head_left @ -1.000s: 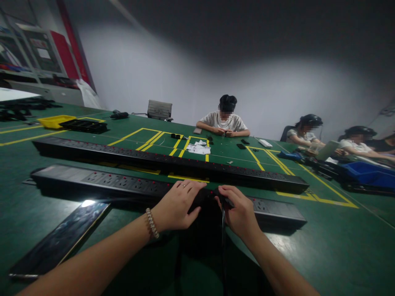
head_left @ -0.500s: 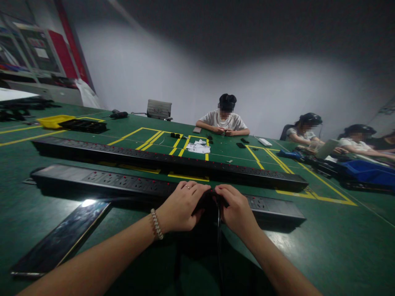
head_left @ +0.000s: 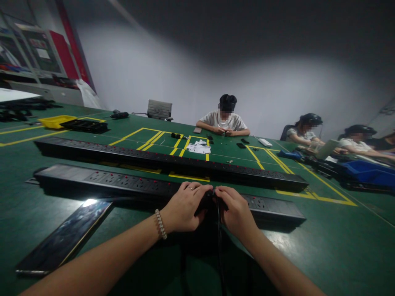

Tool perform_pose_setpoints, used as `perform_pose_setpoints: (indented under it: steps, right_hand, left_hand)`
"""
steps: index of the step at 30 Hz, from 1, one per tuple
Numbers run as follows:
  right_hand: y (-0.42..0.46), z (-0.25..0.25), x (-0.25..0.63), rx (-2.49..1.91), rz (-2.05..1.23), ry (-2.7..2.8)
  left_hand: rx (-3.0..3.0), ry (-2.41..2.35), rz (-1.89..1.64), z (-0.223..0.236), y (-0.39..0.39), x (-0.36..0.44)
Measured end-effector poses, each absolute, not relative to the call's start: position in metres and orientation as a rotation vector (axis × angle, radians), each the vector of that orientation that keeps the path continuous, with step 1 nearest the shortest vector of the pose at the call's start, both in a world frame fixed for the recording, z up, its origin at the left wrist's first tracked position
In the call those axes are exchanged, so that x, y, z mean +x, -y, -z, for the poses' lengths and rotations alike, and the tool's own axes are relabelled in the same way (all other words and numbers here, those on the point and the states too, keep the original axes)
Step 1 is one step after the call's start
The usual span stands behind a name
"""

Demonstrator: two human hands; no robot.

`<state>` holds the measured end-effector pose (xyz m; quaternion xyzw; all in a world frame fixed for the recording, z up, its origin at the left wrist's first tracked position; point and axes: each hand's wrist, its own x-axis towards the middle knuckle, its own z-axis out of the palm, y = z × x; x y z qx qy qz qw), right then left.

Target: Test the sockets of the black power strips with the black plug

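Observation:
Side by side in the middle of the head view, my left hand [head_left: 187,208] and my right hand [head_left: 237,210] are closed, fingertips almost meeting. A black cable [head_left: 219,253] hangs from between them, with its upper end pinched in my right fingers. My left fingers wrap round a dark piece beside it, whose kind is hidden in shadow. Both hands are in front of the near long black power strip [head_left: 70,174], covering its middle; whether they touch it I cannot tell. Behind it lies a second black power strip [head_left: 262,174] with sockets and red dots.
A phone-like dark slab [head_left: 64,238] lies at the near left, reflecting light. Farther off are a yellow tray [head_left: 55,121], a black tray [head_left: 84,126], white papers [head_left: 199,147] and blue bins [head_left: 367,170]. Several co-workers sit across and to the right of the green table [head_left: 333,238].
My left hand and forearm have shifted slightly right, drawing closer to my right hand. The dark piece between them shows less. The cable still hangs down.

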<state>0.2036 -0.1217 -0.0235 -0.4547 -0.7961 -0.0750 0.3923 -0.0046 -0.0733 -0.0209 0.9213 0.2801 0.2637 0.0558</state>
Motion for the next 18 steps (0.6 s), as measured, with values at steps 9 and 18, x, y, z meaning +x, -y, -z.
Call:
perform_pose_setpoints:
  steps: [9, 18]
  right_hand:
    - [0.1224, 0.0231, 0.2031, -1.198, 0.202, 2.061]
    - [0.1246, 0.0244, 0.2044, -1.176, 0.286, 2.137]
  left_hand:
    - [2.832, -0.872, -0.752, 0.0229, 0.0725, -0.0041]
    - [2.859, -0.835, -0.727, 0.0230, 0.0705, -0.0045]
